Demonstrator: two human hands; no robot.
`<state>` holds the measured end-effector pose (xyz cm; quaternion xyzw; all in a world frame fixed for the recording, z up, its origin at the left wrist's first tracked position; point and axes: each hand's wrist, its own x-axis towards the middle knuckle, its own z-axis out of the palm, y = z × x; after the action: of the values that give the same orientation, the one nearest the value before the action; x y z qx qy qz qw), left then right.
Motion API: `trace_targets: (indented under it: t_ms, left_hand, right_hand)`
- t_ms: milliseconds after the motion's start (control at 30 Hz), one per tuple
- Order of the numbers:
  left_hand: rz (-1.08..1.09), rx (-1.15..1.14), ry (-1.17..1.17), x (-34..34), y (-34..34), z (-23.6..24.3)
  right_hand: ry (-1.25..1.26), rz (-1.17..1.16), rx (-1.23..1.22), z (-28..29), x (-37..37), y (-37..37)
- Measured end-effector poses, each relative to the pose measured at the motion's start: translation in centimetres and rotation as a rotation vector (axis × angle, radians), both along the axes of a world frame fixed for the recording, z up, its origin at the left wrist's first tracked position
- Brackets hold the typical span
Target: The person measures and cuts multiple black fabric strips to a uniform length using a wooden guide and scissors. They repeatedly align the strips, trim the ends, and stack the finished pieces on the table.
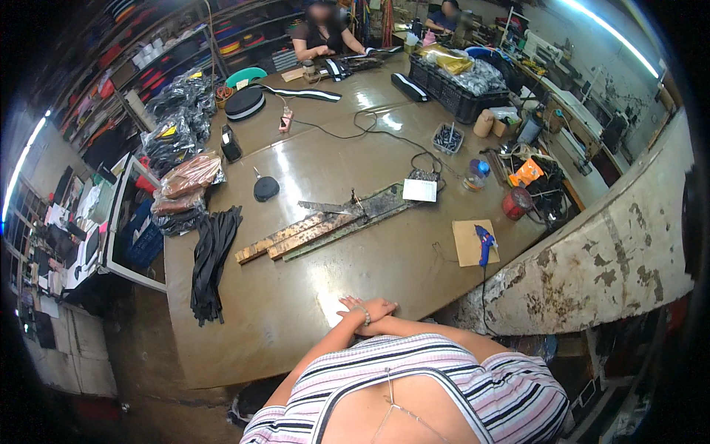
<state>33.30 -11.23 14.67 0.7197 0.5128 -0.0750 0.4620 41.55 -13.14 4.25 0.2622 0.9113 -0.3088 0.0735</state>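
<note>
My forearms cross at the near edge of the table, and neither hand holds anything. My left hand (380, 308), with a beaded bracelet (364, 314) at its wrist, lies flat on top, over my right wrist. Beneath it my right hand (350, 303) reaches leftward, its stretched fingers showing past the bracelet and the rest covered. Both hands are open. Beyond them lies a clamp-like jig of worn wooden and metal bars (318, 231). A bundle of black straps (214, 263) lies to the left. On the right, a blue glue gun (484, 245) rests on a cardboard piece (464, 235).
A round black case (266, 188), a strap roll (245, 103) and plastic-wrapped bundles (191, 177) lie at left. A white card (420, 190), a small parts basket (448, 138), a red tin (517, 203) and a black crate (458, 96) stand right. One co-worker (325, 37) handles striped webbing; another sits farther back.
</note>
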Motion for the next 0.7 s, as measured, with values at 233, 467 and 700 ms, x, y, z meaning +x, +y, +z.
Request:
trace_targets:
  t_ms: [233, 467, 700]
  left_hand:
    - [0.009, -0.16, 0.007, -1.2, 0.6, 0.0]
    - [0.047, -0.048, -0.147, -2.2, 1.0, -3.6]
    - [0.182, 0.039, -1.154, 2.4, 2.6, 13.9]
  right_hand:
    - [-0.001, -0.036, -0.045, -0.2, 0.2, -1.1]
    - [0.087, -0.124, -0.08, 1.3, -0.4, -0.6]
    - [0.33, -0.446, 0.133, 3.8, 2.5, 1.9]
